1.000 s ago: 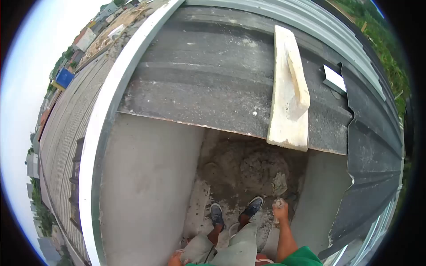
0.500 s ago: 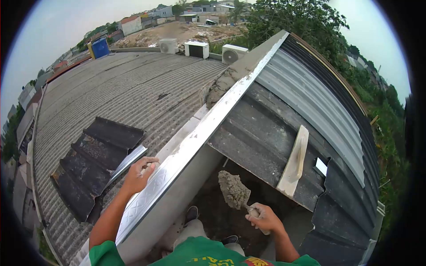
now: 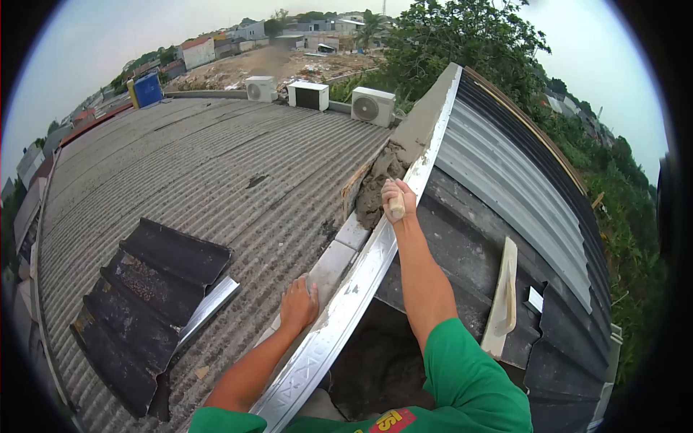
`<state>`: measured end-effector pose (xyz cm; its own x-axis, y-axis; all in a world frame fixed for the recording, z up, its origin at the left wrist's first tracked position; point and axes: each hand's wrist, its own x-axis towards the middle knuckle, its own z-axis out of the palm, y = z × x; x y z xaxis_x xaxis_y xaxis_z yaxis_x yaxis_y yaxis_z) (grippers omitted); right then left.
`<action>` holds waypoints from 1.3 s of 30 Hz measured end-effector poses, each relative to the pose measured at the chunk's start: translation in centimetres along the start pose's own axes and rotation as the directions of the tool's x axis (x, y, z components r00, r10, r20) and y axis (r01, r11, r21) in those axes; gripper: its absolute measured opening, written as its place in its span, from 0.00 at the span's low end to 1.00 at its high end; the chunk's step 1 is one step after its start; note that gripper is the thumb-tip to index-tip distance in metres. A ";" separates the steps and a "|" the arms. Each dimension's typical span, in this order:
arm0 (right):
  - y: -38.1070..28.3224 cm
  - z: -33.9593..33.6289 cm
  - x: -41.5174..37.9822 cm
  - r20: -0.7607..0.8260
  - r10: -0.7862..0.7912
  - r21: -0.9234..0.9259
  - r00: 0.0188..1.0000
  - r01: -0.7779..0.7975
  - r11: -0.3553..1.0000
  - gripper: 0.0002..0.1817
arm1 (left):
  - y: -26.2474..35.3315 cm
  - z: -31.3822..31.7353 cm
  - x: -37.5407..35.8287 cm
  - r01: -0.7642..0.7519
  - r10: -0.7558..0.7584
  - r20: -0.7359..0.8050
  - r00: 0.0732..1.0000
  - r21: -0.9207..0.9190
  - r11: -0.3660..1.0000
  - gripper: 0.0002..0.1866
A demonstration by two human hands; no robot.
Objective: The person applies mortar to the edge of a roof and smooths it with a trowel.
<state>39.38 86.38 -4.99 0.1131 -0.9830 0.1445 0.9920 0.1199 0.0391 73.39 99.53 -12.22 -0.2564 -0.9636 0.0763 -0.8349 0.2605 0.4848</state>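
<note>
My right hand (image 3: 398,200) is closed around the pale handle of a trowel (image 3: 396,209), at the wet mortar on top of the wall. The trowel's blade cannot be made out behind the hand. Rough grey mortar (image 3: 384,173) lies along the wall top just beyond it. My left hand (image 3: 298,306) rests with outstretched fingers on the bare light blocks (image 3: 332,263) of the wall. Between my arms runs a shiny metal strip (image 3: 354,296) along the wall's edge, smeared with mortar in places.
A float (image 3: 499,299) lies on the dark roof sheets (image 3: 462,238) at right. Broken dark sheeting (image 3: 148,289) sits on the corrugated roof (image 3: 216,166) at left. Air-conditioner units (image 3: 372,106) stand at the far edge. Below me is a dark opening (image 3: 379,368).
My right hand has moved forward and up to the wall top with the trowel, which earlier carried a heap of mortar over the opening. My left hand has shifted right onto the blocks, fingers uncurled.
</note>
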 end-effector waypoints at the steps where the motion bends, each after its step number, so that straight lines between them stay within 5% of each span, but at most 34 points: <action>1: -0.4 -1.1 -0.9 0.017 -0.030 0.007 0.999 0.030 1.000 0.13 | -0.6 -0.1 -0.4 -0.013 0.012 -0.028 1.000 -0.054 0.998 0.25; 3: 1.1 1.1 -7.8 0.224 -0.093 -0.140 0.970 0.126 0.982 0.15 | -1.5 -0.2 -0.1 -0.033 0.032 -0.057 0.998 -0.015 0.999 0.24; 5: 3.8 2.8 -18.1 0.139 -0.109 -0.339 0.984 0.150 0.929 0.16 | -0.9 0.5 -0.2 -0.109 0.110 -0.131 0.985 0.016 0.994 0.22; 8: 8.6 2.3 -36.9 -0.185 -0.154 -0.591 0.971 0.015 0.807 0.14 | -1.4 1.5 0.2 -0.020 0.021 -0.050 0.999 0.022 1.000 0.26; 9: 10.0 1.2 -42.8 -0.275 -0.126 -0.613 0.953 -0.072 0.787 0.13 | -0.2 0.6 0.3 0.092 -0.099 0.081 0.992 0.086 0.992 0.27; 10: 11.3 -1.3 -48.8 -0.425 -0.080 -0.615 0.902 -0.222 0.757 0.14 | -6.1 4.1 1.6 -0.287 0.311 -0.110 0.944 0.189 0.939 0.29; 11: 12.8 -5.2 -54.8 -0.471 -0.059 -0.597 0.880 -0.269 0.756 0.15 | -6.3 4.2 2.7 -0.270 0.282 -0.055 0.958 0.165 0.948 0.29; 14: 17.8 -15.0 -69.7 -0.726 -0.381 -0.687 0.572 -0.582 0.435 0.17 | -4.6 4.6 3.9 -0.227 0.210 0.112 0.971 0.171 0.959 0.29; 15: 19.3 -19.3 -74.0 -0.652 -0.590 -0.664 0.476 -0.734 0.141 0.18 | -4.2 4.0 4.1 -0.201 0.173 0.151 0.973 0.193 0.960 0.29; 16: 20.4 -24.2 -78.2 -0.575 -0.697 -0.599 0.428 -0.801 0.002 0.21 | -3.9 3.5 4.2 -0.171 0.133 0.179 0.975 0.216 0.961 0.29; 17: 20.7 -28.7 -81.7 -0.748 -0.655 -0.400 0.111 -0.862 0.312 0.22 | -3.7 3.1 4.2 -0.137 0.086 0.209 0.974 0.242 0.960 0.29; 19: 18.2 -35.1 -87.7 -0.826 -0.554 -0.140 -0.105 -0.913 0.382 0.22 | -3.0 1.6 4.3 -0.069 -0.006 0.247 0.969 0.293 0.954 0.29; 22: 15.8 -47.7 -95.3 -0.672 -0.700 -0.054 -0.241 -0.927 0.372 0.25 | -1.0 0.5 5.1 -0.002 -0.109 0.288 0.951 0.360 0.933 0.29; 27: 9.9 -61.4 -95.8 -0.441 -0.773 -0.190 -0.456 -0.794 0.577 0.19 | 3.2 -1.7 6.7 0.065 -0.221 0.296 0.929 0.459 0.886 0.29; 32: 7.7 -72.3 -81.7 -0.668 -0.605 -0.263 -0.433 -0.623 0.736 0.17 | 5.6 -2.3 6.8 0.111 -0.316 0.296 0.902 0.547 0.829 0.29; 35: 9.3 -74.7 -80.6 -0.576 -0.803 -0.514 -0.154 -0.696 0.502 0.20 | 5.6 -2.5 7.0 0.139 -0.362 0.303 0.881 0.567 0.812 0.29; 37: 10.7 -73.5 -80.1 -0.451 -0.840 -0.730 -0.302 -0.417 0.542 0.25 | 5.7 -2.8 7.5 0.145 -0.385 0.316 0.867 0.579 0.802 0.29; 39: 11.4 -70.0 -81.1 -0.444 -0.847 -0.717 -0.291 -0.451 0.531 0.26 | 5.0 -3.2 7.9 0.165 -0.412 0.334 0.848 0.572 0.803 0.29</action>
<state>45.39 157.71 -85.50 -0.8485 0.1229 -0.5147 0.5161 0.4072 -0.7535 68.77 93.04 -6.42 -0.0359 -0.9041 -0.4258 -0.9917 0.0848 -0.0964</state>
